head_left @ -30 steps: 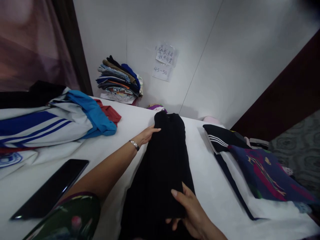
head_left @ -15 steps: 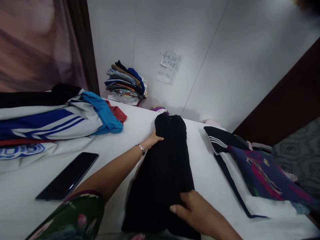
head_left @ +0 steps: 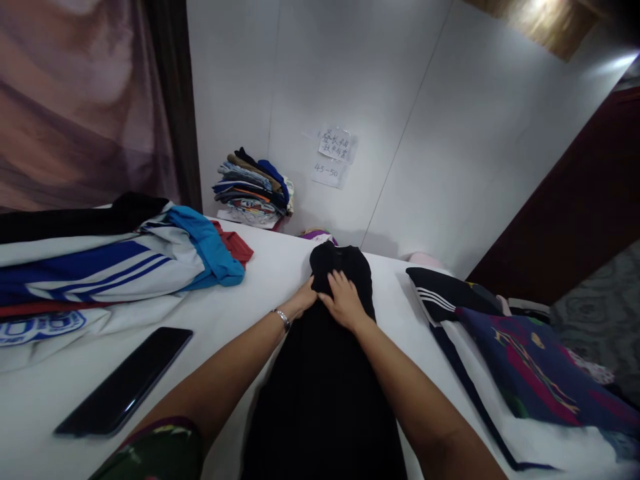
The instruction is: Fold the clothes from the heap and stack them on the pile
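A long, narrow black folded garment (head_left: 325, 393) lies on the white table, its neckline towards the wall. My left hand (head_left: 305, 297), with a silver bracelet at the wrist, is at the garment's left edge near the shoulder. The thumb is on top of the cloth and the other fingers are partly hidden at the edge, pinching it. Flat on the upper front of the garment rests my right hand (head_left: 345, 300), fingers spread, its thumb close to my left hand.
Loose clothes (head_left: 115, 260) in white, blue and black lie at the left, with a dark phone (head_left: 125, 380) nearer me. Folded clothes (head_left: 530, 360) are stacked at the right. Another folded pile (head_left: 253, 190) stands by the wall (head_left: 400, 120), which carries handwritten paper notes (head_left: 333, 157).
My right hand has moved up and away from me, from the near part of the garment to its chest. My left hand stays at the left edge. The view has tilted up slightly.
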`<action>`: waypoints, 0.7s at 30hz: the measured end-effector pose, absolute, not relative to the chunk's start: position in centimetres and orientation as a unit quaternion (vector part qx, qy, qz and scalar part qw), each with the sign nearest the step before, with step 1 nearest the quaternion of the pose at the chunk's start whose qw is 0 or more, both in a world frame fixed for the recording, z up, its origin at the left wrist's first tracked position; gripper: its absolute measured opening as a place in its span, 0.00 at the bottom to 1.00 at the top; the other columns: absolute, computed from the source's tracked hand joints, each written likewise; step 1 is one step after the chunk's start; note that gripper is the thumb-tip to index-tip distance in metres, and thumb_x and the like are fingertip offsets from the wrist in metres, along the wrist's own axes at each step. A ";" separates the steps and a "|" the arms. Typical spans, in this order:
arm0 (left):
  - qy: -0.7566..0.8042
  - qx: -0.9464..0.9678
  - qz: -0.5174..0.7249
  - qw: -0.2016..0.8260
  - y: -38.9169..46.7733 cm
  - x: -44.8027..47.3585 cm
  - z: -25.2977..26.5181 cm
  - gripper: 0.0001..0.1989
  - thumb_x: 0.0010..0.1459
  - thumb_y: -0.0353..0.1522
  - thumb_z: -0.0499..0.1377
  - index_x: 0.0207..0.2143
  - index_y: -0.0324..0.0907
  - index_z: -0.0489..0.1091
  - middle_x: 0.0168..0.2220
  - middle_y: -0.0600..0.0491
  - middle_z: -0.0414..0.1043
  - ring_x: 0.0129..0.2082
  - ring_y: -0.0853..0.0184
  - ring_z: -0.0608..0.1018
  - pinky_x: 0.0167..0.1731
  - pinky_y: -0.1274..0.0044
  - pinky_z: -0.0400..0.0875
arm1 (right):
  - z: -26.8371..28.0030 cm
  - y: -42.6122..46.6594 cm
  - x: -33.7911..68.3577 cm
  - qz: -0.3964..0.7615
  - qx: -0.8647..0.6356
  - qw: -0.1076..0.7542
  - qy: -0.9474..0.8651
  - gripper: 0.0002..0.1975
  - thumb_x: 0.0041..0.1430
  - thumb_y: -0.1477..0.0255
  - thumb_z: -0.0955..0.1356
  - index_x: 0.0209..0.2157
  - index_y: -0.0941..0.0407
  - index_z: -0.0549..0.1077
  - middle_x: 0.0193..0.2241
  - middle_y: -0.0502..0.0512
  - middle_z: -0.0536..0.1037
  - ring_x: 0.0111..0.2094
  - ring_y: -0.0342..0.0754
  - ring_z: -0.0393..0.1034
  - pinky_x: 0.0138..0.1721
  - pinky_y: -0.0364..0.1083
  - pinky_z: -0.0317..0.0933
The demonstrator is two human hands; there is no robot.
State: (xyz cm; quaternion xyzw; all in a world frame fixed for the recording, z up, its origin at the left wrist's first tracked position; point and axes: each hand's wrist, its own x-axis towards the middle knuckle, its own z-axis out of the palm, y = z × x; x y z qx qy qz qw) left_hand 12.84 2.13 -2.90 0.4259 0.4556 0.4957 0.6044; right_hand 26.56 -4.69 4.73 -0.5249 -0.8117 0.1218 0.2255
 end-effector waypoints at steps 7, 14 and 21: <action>0.560 0.423 0.507 0.500 1.2 12.4 -6.0 0.28 0.49 0.26 0.63 0.54 0.41 0.64 0.52 0.40 0.73 0.59 0.54 0.69 0.56 0.66 0.62 | -2.5 -5.0 29.0 0.190 -0.600 0.217 -0.747 0.24 0.64 0.63 0.61 0.57 0.61 0.67 0.64 0.65 0.59 0.67 0.61 0.44 0.64 0.62 0.38; 0.565 0.509 0.493 0.423 -0.2 13.4 -5.4 0.25 0.52 0.29 0.63 0.54 0.42 0.66 0.59 0.38 0.65 0.63 0.49 0.63 0.63 0.64 0.52 | 2.2 1.5 27.5 0.116 -0.561 0.190 -0.797 0.21 0.63 0.67 0.63 0.56 0.60 0.68 0.62 0.65 0.64 0.66 0.58 0.49 0.66 0.59 0.37; 0.613 0.630 0.369 0.302 -1.1 13.8 -4.8 0.27 0.62 0.30 0.51 0.63 0.33 0.55 0.58 0.36 0.67 0.55 0.54 0.73 0.55 0.66 0.63 | 3.0 11.0 21.4 0.018 -0.526 0.090 -0.846 0.27 0.67 0.64 0.60 0.65 0.52 0.55 0.69 0.61 0.43 0.69 0.59 0.35 0.63 0.57 0.44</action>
